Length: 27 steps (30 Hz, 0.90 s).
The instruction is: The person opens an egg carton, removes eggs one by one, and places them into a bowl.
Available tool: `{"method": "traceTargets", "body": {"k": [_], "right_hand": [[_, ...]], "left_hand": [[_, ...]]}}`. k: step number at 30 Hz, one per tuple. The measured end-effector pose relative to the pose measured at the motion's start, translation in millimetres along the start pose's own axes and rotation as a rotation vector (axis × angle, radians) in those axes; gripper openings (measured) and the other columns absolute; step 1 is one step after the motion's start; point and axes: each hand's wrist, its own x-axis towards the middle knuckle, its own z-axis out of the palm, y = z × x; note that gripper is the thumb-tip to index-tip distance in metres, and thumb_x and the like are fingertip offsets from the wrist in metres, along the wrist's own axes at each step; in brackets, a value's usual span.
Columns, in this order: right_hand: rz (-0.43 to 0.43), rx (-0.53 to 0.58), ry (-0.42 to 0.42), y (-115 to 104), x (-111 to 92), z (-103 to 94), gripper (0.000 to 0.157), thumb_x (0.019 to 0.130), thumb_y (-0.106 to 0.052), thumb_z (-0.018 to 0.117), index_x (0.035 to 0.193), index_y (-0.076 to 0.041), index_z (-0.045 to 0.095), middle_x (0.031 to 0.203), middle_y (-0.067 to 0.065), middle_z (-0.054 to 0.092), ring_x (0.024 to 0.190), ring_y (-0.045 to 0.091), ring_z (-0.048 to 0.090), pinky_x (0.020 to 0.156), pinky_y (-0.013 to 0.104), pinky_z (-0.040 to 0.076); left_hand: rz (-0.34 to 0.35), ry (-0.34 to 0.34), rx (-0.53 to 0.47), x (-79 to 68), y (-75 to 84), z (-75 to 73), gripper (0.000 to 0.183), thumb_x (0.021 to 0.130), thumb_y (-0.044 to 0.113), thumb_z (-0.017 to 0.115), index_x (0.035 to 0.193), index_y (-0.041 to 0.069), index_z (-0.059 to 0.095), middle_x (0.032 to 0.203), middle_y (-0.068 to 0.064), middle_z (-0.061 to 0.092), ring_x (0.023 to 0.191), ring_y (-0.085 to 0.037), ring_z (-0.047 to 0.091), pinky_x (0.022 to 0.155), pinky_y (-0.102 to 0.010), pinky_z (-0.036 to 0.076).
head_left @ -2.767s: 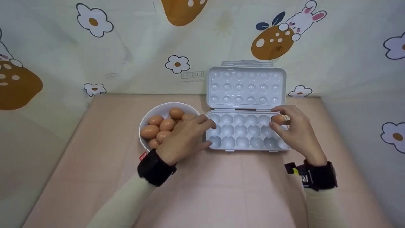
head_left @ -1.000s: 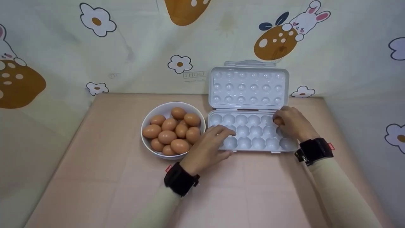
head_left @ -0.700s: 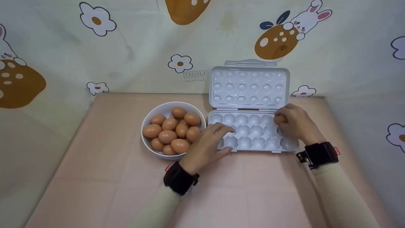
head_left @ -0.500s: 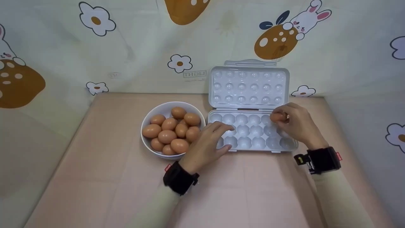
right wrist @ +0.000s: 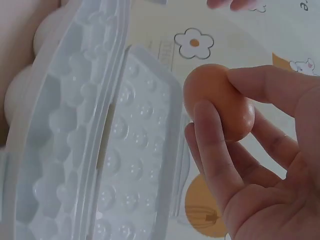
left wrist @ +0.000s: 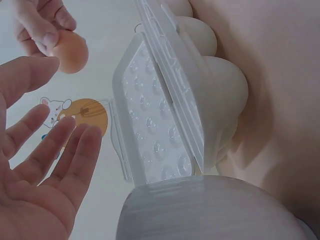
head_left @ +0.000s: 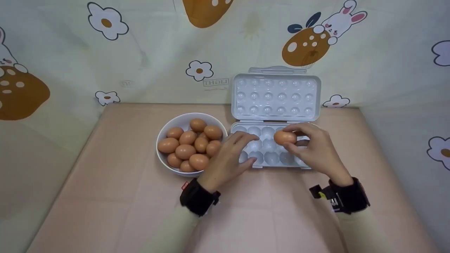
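Note:
A brown egg [head_left: 285, 137] is pinched between the thumb and fingers of my right hand [head_left: 314, 149], held above the egg box [head_left: 270, 158]. In the right wrist view the same egg [right wrist: 218, 101] shows clear of the box, fingertips on both sides of it. My left hand [head_left: 228, 158] hovers over the left end of the box with fingers apart and nothing in them. The left wrist view has its palm and spread fingers [left wrist: 82, 160] in front of the held egg [left wrist: 71, 51]. The box's hinged lid [head_left: 276, 96] stands raised at the back, and the cups in view hold no eggs.
A white bowl [head_left: 160, 160] heaped with several brown eggs [head_left: 185, 151] stands left of the box, its right side partly behind my left hand. A pale pink cloth [head_left: 246, 218] covers the table. Behind it hangs a printed curtain [head_left: 154, 52].
My right hand has carried the egg leftward from the box's back right corner to above its middle. Before that, the egg was down at the corner cup. Lately the left hand has barely moved.

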Motion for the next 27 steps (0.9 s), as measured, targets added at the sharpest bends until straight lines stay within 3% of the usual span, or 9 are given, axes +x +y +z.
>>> {"method": "traceTargets", "body": {"k": [7,15,27], "right_hand": [[0.038,0.156,-0.102,-21,-3,23.4,0.034,0.089,-0.009,0.086,0.121,-0.007,0.074,0.119,0.005,0.074,0.106,0.024,0.072,0.084,0.027,0.063],[0.072,0.314,-0.138,-30,-6,41.2,0.034,0.090,-0.012,0.086,0.121,-0.008,0.071,0.120,0.006,0.072,0.106,0.025,0.073,0.088,0.034,0.063],[0.072,0.352,-0.169,-30,-10,45.6,0.033,0.093,-0.008,0.083,0.123,-0.006,0.069,0.121,0.008,0.072,0.108,0.026,0.073,0.089,0.035,0.063]], "left_hand": [[0.053,0.028,-0.009,1.3,2.9,-2.4,0.050,0.091,0.018,0.086,0.135,0.015,0.062,0.131,-0.004,0.063,0.121,-0.021,0.062,0.106,-0.034,0.052],[0.107,0.056,-0.039,1.4,5.8,-0.5,0.042,0.092,0.017,0.085,0.128,0.012,0.065,0.124,-0.004,0.064,0.114,-0.018,0.063,0.101,-0.029,0.053],[0.089,0.007,-0.046,-0.6,5.5,-4.3,0.040,0.093,0.019,0.085,0.128,0.013,0.066,0.124,-0.003,0.065,0.112,-0.017,0.064,0.100,-0.026,0.054]]}}
